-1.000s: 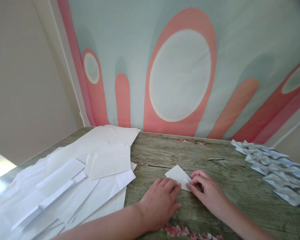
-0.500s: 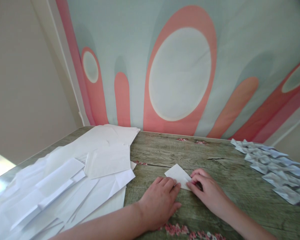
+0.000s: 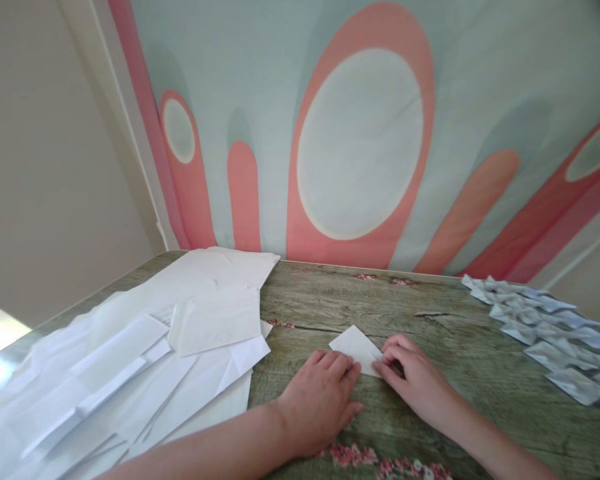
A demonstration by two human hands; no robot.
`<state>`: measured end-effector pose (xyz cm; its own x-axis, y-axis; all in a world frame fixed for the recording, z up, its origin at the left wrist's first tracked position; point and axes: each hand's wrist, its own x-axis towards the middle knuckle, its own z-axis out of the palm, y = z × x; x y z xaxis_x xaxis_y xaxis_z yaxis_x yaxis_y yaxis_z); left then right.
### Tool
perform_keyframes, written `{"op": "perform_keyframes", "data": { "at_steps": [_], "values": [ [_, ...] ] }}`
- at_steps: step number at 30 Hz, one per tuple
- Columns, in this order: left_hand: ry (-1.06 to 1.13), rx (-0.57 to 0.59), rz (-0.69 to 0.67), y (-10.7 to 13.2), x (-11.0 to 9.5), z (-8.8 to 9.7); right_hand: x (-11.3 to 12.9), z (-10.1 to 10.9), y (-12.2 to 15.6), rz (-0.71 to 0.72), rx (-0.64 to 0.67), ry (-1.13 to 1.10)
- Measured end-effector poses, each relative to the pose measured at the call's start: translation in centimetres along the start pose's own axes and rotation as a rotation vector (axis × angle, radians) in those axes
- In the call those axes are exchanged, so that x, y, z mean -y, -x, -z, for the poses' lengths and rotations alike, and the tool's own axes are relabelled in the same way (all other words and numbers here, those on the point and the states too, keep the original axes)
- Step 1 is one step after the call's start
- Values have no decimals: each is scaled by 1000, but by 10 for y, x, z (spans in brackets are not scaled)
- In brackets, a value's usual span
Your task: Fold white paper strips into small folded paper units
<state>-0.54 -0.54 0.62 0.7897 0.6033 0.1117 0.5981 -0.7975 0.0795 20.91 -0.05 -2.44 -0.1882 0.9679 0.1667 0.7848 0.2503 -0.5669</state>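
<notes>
A small folded white paper piece (image 3: 355, 345) lies on the wood-grain table (image 3: 455, 347) near its middle. My left hand (image 3: 323, 400) rests flat on the table, its fingertips pressing the near left edge of the paper. My right hand (image 3: 415, 380) is curled beside it, fingertips pinching the paper's near right corner. Both forearms come in from the bottom edge.
A wide heap of white paper sheets (image 3: 140, 353) covers the left part of the table. Several small folded paper pieces (image 3: 545, 327) lie in a row at the far right. A wall with pink and pale shapes (image 3: 360, 147) rises right behind the table.
Both hands stay on the small paper; the right fingertips have shifted very slightly. The view has tilted a little.
</notes>
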Motion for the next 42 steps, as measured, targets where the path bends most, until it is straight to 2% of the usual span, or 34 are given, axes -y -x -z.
{"op": "perform_keyframes", "data": {
  "at_steps": [18,34,42],
  "values": [
    [-24,22,6,-1,-2,4,2,0,0,7,-30,4],
    [24,32,3,-1,1,3,0,0,0,8,-27,8],
    [56,46,26,1,-3,9,-1,1,0,16,-16,4]
  ]
}}
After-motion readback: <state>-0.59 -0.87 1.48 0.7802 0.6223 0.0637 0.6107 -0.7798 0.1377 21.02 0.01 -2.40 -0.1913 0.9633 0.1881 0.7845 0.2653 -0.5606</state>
